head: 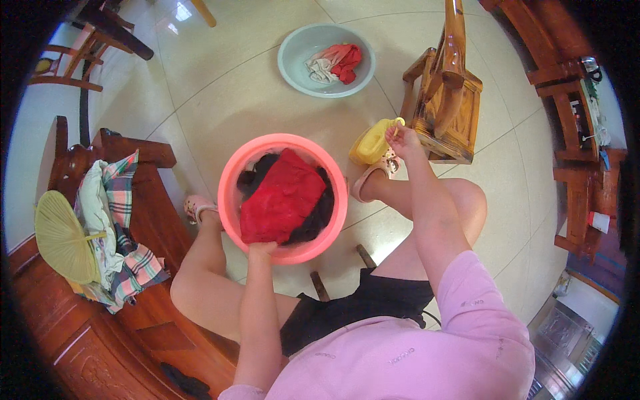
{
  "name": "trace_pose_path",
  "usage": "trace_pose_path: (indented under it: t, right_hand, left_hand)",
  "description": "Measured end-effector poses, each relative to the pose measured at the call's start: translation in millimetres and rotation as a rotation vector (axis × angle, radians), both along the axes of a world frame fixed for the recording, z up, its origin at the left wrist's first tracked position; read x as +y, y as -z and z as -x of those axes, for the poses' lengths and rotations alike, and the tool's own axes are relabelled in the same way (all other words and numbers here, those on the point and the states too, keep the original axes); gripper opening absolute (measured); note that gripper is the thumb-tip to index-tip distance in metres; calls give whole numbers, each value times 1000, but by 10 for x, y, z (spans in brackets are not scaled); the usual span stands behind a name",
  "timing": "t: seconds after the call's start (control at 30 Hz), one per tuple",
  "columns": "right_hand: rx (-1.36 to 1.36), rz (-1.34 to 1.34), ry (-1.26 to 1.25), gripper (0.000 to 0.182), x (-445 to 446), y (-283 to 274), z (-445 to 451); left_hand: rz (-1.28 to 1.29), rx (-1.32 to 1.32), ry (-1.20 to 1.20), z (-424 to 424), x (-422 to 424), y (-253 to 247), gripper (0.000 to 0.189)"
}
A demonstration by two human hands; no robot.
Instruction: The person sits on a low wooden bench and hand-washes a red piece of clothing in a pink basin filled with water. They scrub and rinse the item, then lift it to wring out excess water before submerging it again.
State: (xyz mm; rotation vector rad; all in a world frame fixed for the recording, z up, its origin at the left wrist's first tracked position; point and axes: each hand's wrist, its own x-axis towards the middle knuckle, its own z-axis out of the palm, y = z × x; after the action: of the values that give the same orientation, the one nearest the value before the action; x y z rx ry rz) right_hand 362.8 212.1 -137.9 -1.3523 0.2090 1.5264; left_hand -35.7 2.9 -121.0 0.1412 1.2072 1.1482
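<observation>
A round pink plastic tub (pixel 226 210) stands on the floor between my feet, with dark wet clothes (pixel 320 220) inside. Across them spreads a red garment (pixel 287 195). My left hand (pixel 263 246) is at the tub's near rim and holds the garment's near edge, which covers my fingers. To the right of the tub, a yellow plastic jug (pixel 372 142) stands beside my right shoe. My right hand (pixel 401 140) has its fingers curled at the jug's top, by the handle and pale cap.
A grey-blue basin (pixel 290 65) with a red and white cloth (pixel 335 62) lies ahead. A wooden stool (pixel 450 120) stands close to my right hand. On the left, a wooden bench (pixel 155 220) bears a palm-leaf fan (pixel 62 235) and plaid cloth (pixel 120 195).
</observation>
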Motion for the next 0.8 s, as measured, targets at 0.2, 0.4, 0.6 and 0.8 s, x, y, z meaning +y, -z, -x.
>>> trace_pose_path:
  t: [0.2,0.4,0.6,0.8]
  right_hand:
    - [-58,29,-51,32,4,-14,28]
    - [-275,200,-141,54,-162,-285,429]
    - [-1011,-832,-998,35,-1086,-865,2147]
    - [-1456,-1314,-1242,69,-2132,-1051,3086]
  left_hand:
    - [-24,3,-1,-2,-1,-81,49]
    - [-107,-11,-16,2,-59,-179,50]
    - [-128,-345,-53,-162,-101,-472,55]
    - [-678,-976,9,-91,-155,-309,64]
